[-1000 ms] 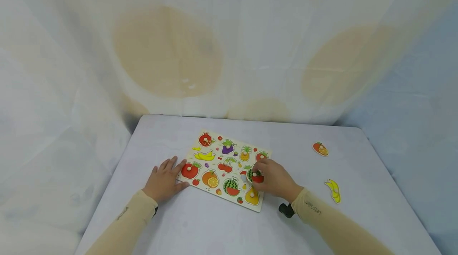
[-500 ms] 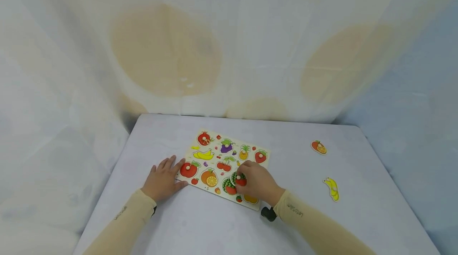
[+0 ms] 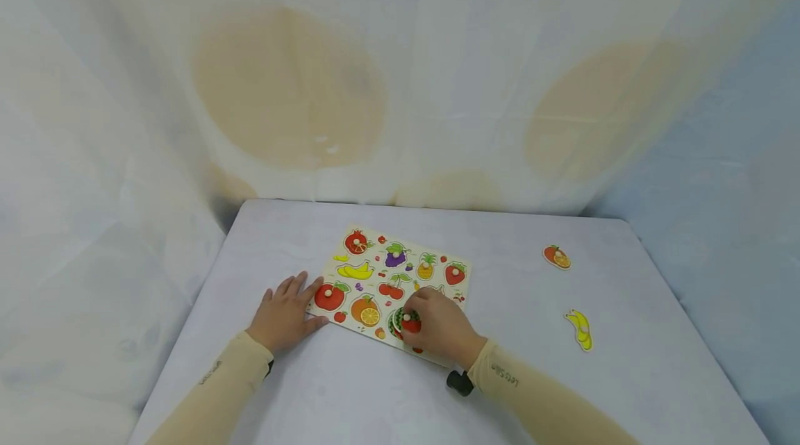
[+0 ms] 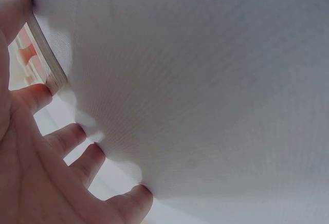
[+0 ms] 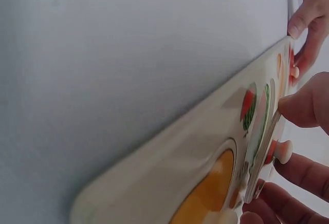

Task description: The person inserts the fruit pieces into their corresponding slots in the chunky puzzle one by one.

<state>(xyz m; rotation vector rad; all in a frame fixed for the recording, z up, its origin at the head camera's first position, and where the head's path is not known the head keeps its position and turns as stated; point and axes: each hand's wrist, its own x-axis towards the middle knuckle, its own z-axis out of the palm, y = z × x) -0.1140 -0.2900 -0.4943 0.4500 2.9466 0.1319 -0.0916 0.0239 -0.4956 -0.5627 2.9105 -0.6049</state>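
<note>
A fruit knob-puzzle board lies angled on the table. My left hand rests at its left corner with fingers spread, the thumb and a fingertip touching the board's edge in the left wrist view. In my right hand is a watermelon puzzle piece, gripped by its rim over the printed watermelon near the front edge. The right wrist view shows that piece tilted, close over the board, with fingertips beside its round knob. My right hand partly hides the pear.
To the right of the board, an orange piece and a yellow banana-like piece lie on the white-covered table. Pomegranate, grape, pineapple, strawberry and apple pieces with knobs sit in the board. A pale curtain hangs behind the table.
My right hand has moved left and slightly toward the front with the watermelon piece, from the board's right side to the printed watermelon. The left hand stays at the board's corner.
</note>
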